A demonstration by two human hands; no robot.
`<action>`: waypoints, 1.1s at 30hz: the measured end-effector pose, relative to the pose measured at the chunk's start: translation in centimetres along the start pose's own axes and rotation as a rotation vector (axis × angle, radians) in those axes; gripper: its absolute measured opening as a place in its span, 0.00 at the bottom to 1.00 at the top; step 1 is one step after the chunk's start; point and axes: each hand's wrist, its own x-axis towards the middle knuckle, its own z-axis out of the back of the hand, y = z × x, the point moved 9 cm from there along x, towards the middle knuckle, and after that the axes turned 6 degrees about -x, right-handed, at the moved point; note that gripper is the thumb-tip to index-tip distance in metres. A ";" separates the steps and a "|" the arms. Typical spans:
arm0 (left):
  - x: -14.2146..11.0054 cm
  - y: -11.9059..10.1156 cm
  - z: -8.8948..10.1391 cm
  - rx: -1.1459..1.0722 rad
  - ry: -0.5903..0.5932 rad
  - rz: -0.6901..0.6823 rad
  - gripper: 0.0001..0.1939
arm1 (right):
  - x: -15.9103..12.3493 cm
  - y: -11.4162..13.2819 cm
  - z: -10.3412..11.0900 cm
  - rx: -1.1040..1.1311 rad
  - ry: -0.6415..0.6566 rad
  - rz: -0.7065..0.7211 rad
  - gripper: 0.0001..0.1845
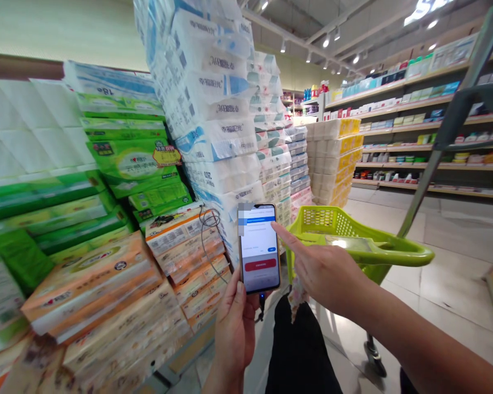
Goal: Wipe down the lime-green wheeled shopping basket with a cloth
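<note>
Black-edged and upright, the phone (259,262) sits gripped in our left hand (238,323), a cable (262,307) below it. Our right hand (324,268) points its index finger at the screen's edge, other fingers curled, with the green cart (353,235) just beyond that hand.

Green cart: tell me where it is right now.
In the head view, the green cart is right of centre, just beyond the right hand, with the stacked yellow-and-white packs behind it.
</note>
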 end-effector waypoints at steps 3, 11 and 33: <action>0.0 -0.3 -0.1 0.000 -0.010 -0.015 0.25 | -1.3 0.4 -0.5 0.053 -0.006 0.034 0.40; -0.1 -0.6 -0.5 -0.003 0.007 -0.020 0.25 | -2.5 2.0 -1.6 0.103 0.056 0.081 0.41; 0.1 -0.4 0.6 -0.009 -0.078 0.000 0.26 | -3.6 1.1 -1.7 0.205 0.030 0.049 0.33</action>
